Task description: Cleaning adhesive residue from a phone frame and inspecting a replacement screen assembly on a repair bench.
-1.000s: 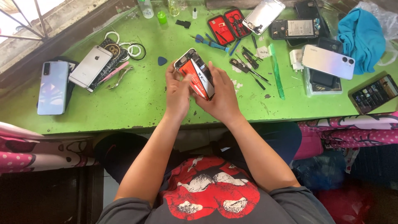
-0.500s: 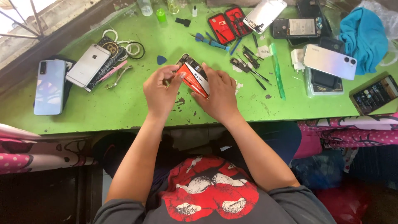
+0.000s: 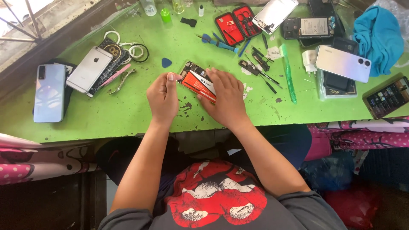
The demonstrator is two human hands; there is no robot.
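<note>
Green tabletop (image 3: 128, 115) carries our opened phone (image 3: 197, 81) with its red battery at centre, left hand (image 3: 163, 97) pinching its nine-o'clock edge, right hand (image 3: 226, 97) pressed flat at three o'clock; we should, we judge, keep pressure even.

Right hand (image 3: 226, 96) covering lower end of opened phone (image 3: 197, 80); its fingers (image 3: 215, 76) hiding most of orange battery. Left hand (image 3: 163, 97) masking phone's near-left corner; whether anything is pinched there is not showing. Far from phone, clear bottles (image 3: 149, 6) being cut off by top edge. Right of phone, blue cloth (image 3: 377, 36) and dark-screened handset (image 3: 387, 97) running past right edge. Small tool tips just right of phone too small to tell. Tabletop (image 3: 106, 115) near edge hiding person's lap.
</note>
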